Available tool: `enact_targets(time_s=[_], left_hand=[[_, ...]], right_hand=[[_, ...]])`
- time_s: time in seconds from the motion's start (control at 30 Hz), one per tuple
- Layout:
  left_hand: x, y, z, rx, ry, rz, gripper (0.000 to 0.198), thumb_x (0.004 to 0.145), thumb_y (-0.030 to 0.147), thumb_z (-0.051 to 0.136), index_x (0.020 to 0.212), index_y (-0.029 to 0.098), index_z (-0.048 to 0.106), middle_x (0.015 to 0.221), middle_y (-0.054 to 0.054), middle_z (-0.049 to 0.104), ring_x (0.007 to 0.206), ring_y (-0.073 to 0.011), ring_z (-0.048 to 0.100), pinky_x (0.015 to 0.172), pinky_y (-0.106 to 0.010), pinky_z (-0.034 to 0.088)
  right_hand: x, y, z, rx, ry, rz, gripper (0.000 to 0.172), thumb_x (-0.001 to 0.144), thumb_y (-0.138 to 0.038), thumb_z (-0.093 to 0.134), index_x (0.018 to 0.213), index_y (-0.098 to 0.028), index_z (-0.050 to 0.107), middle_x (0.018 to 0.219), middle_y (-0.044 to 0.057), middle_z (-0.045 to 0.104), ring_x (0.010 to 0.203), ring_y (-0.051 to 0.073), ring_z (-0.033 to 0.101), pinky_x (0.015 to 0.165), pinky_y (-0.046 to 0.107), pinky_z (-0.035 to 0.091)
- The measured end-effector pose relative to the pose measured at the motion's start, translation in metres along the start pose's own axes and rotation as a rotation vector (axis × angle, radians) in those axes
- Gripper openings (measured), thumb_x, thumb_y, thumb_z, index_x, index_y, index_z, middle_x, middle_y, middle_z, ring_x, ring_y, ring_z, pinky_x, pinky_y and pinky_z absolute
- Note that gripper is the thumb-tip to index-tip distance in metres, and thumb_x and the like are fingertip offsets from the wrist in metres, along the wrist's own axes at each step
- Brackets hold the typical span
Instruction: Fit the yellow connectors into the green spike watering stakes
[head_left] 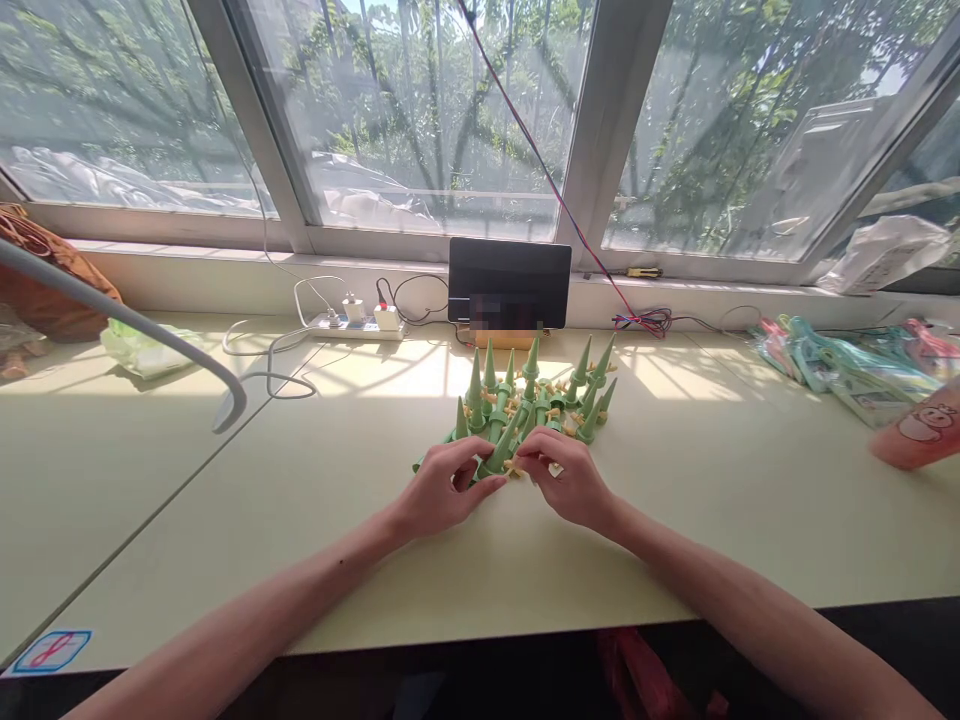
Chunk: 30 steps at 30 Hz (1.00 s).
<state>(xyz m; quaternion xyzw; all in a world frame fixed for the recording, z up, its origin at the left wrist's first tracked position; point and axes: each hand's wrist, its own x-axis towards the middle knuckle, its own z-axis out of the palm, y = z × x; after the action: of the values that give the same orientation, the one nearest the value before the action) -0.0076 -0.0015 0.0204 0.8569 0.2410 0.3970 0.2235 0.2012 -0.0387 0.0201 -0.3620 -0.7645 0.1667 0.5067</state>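
Near the front of a cluster of green plastic spikes (475, 392), my left hand (444, 485) is closed, thumb and fingers on one green watering spike (501, 452). That spike leans with its point up and to the right. A small yellow valve (513, 468) sticks out from its lower side, and my right hand (568, 480) pinches it between thumb and fingertips. Behind my hands stand several more green spikes, points upward, with wide collars and small yellow valves among them. My fingers hide part of the held spike's base.
A dark tablet (510, 283) stands on a wooden block (517, 340) behind the spikes. To the left lie a power strip (360, 327) and white cables. A grey curved arm (150, 325) reaches in from the left. Plastic-wrapped items (847, 370) and a pink-red object (919, 428) are at right.
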Motion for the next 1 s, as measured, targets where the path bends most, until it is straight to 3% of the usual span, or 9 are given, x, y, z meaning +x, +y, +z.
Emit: enact_targets(time_s=[0.3, 0.47, 0.77, 1.0], left_hand=[[-0.002, -0.004, 0.002, 0.012, 0.011, 0.022, 0.019, 0.087, 0.028, 0.068, 0.101, 0.016, 0.062, 0.057, 0.009, 0.032, 0.050, -0.0074, 0.028, 0.048, -0.021, 0.029], [-0.002, -0.005, 0.002, 0.012, 0.012, 0.030, 0.021, 0.088, 0.029, 0.067, 0.105, 0.016, 0.063, 0.059, 0.008, 0.037, 0.050, -0.0071, 0.028, 0.048, -0.020, 0.029], [-0.003, -0.008, 0.002, 0.015, -0.003, 0.063, 0.023, 0.089, 0.026, 0.067, 0.108, 0.013, 0.064, 0.070, 0.003, 0.052, 0.051, -0.0062, 0.030, 0.049, -0.020, 0.033], [-0.002, -0.006, 0.000, 0.009, -0.033, 0.044, 0.027, 0.090, 0.026, 0.067, 0.113, 0.013, 0.066, 0.076, 0.000, 0.060, 0.051, -0.0056, 0.030, 0.049, -0.020, 0.034]], right_hand=[[0.000, -0.001, -0.001, 0.185, -0.020, 0.226, 0.015, 0.092, -0.028, 0.059, 0.079, -0.020, 0.060, 0.072, 0.001, 0.059, 0.057, 0.012, 0.051, 0.053, 0.025, 0.046], [-0.002, 0.006, 0.000, 0.356, -0.049, 0.348, 0.017, 0.091, -0.032, 0.064, 0.081, -0.019, 0.060, 0.062, -0.003, 0.053, 0.051, 0.010, 0.049, 0.048, 0.024, 0.042], [0.003, 0.006, -0.003, 0.543, -0.118, 0.489, 0.027, 0.087, -0.041, 0.069, 0.077, -0.018, 0.059, 0.050, -0.006, 0.048, 0.043, 0.008, 0.042, 0.041, 0.022, 0.034], [0.004, 0.007, -0.007, 0.639, -0.163, 0.568, 0.029, 0.086, -0.042, 0.071, 0.076, -0.017, 0.059, 0.051, -0.006, 0.051, 0.043, 0.007, 0.042, 0.042, 0.021, 0.035]])
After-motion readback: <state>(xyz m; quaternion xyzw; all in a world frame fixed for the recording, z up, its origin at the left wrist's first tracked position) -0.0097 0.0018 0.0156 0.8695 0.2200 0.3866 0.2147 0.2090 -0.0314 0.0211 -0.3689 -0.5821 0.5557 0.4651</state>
